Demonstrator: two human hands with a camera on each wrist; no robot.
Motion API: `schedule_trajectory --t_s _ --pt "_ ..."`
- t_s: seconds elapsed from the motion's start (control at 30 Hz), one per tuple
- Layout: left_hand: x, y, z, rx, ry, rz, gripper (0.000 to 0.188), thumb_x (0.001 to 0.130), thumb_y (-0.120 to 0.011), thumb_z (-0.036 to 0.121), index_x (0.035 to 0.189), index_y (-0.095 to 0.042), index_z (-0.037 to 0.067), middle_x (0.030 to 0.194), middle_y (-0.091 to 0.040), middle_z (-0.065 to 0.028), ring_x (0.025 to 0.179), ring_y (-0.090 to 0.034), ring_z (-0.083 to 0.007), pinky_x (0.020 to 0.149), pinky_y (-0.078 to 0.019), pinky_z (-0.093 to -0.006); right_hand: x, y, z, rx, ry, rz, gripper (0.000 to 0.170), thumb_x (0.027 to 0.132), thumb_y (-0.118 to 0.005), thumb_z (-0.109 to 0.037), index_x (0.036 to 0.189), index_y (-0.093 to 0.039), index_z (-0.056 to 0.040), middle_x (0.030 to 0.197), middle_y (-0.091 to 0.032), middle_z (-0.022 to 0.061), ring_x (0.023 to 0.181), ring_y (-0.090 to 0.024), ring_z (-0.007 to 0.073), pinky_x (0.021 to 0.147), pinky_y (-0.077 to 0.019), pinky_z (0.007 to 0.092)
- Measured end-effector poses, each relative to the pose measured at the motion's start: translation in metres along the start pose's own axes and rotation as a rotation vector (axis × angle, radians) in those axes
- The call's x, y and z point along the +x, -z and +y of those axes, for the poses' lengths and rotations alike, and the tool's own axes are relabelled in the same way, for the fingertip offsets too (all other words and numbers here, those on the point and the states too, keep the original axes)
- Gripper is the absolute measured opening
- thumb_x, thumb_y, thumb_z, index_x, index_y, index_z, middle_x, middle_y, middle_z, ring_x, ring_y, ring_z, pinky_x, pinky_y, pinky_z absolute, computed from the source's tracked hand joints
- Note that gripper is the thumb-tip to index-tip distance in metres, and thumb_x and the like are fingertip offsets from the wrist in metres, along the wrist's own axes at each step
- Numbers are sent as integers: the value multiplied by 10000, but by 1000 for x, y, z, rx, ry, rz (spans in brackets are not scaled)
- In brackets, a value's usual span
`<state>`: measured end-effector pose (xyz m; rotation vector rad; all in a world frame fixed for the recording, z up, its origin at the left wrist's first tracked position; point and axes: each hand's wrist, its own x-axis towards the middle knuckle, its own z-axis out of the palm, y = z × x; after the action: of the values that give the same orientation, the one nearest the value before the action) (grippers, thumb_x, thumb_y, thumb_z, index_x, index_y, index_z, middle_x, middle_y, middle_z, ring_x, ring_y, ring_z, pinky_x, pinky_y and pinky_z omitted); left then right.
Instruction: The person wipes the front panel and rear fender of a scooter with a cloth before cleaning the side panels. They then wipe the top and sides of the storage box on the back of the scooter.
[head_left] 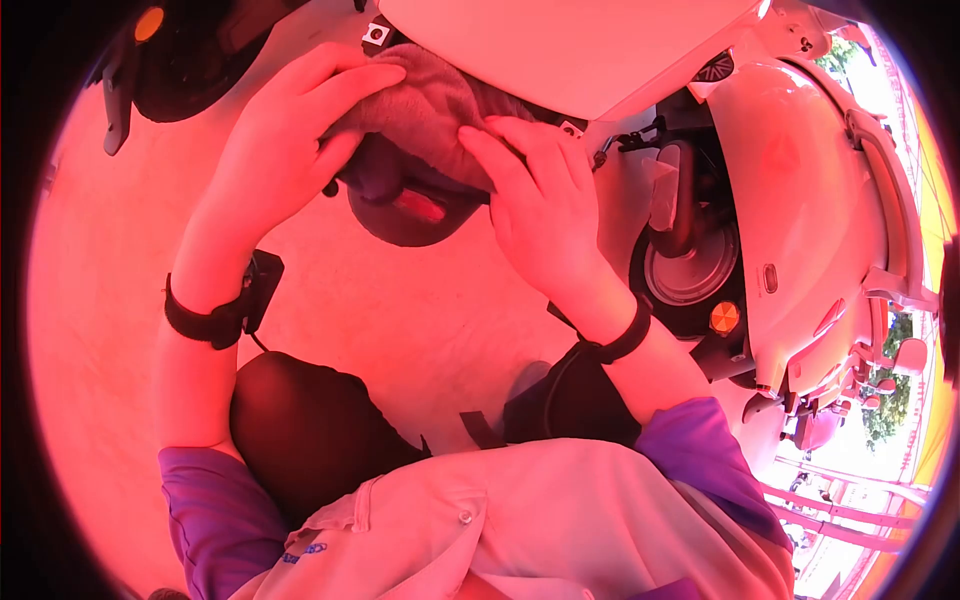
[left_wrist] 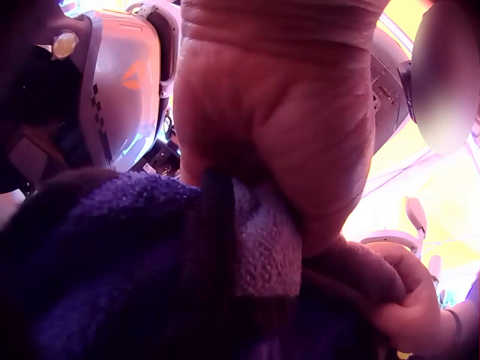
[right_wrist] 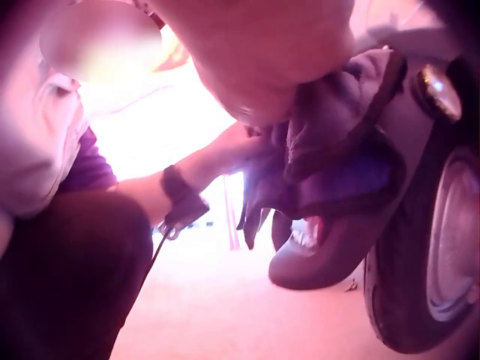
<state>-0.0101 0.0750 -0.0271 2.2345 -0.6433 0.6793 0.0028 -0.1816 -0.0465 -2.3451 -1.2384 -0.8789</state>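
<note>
A folded terry towel (head_left: 425,110) lies bunched over the dark rear mudguard (head_left: 405,222) of a scooter, just under its pale tail. My left hand (head_left: 290,130) grips the towel's left side, fingers on top and thumb below. At the other side my right hand (head_left: 545,195) pinches the edge, the fingers bent over it. Close up in the left wrist view, the towel (left_wrist: 266,251) shows a looped pile beneath the left palm. A red reflector (right_wrist: 311,231) shows below the hanging cloth in the right wrist view. The towel hides the upper mudguard.
On the right stands another scooter (head_left: 800,190) with its wheel (head_left: 690,265) and an orange reflector (head_left: 724,318) close to my right forearm. A black tyre (head_left: 200,70) is at the upper left. My knee (head_left: 300,420) is bent below the hands, over pale floor (head_left: 330,300).
</note>
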Motion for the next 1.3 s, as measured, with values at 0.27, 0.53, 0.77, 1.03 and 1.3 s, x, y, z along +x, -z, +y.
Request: schedule_trajectory --t_s 0.27,0.53,0.77,1.03,1.3 --pt "-21 -18 -24 -21 77 -535 373 713 -629 -82 1060 -689 41 957 -600 -91 867 -608 -312 731 -517 -393 -52 -25 -35 137 -193 -358 465 727 -663 6 1177 -636 -105 1107 -594 38 983 -576 268 807 -532 387" --pt "-21 -10 -6 9 29 -333 279 769 -627 -18 1033 -683 55 966 -599 -85 871 -614 -311 715 -509 -405 -21 -1 -16 128 -70 -120 596 675 -713 26 1249 -621 -106 1079 -567 66 978 -561 289 775 -529 388" --pt "-28 -18 -13 20 28 -570 242 803 -642 47 1043 -667 42 972 -619 -95 854 -622 -315 713 -515 -407 -40 -8 -13 75 -194 -346 664 654 -767 -4 1287 -605 -121 1095 -548 63 1005 -565 277 777 -532 377" --pt "-34 0 -25 57 181 -591 199 768 -673 44 966 -662 57 929 -600 -76 827 -598 -307 671 -497 -392 -28 -12 -31 159 -240 -594 670 720 -765 -74 1358 -582 -163 1040 -527 59 977 -580 236 755 -543 355" --pt "-47 -37 -39 125 -241 -349 221 740 -726 67 951 -666 86 857 -530 -42 803 -577 -241 641 -489 -360 -43 -14 -8 80 -109 -482 708 681 -779 -87 1350 -613 -251 899 -522 23 776 -588 198 609 -526 313"
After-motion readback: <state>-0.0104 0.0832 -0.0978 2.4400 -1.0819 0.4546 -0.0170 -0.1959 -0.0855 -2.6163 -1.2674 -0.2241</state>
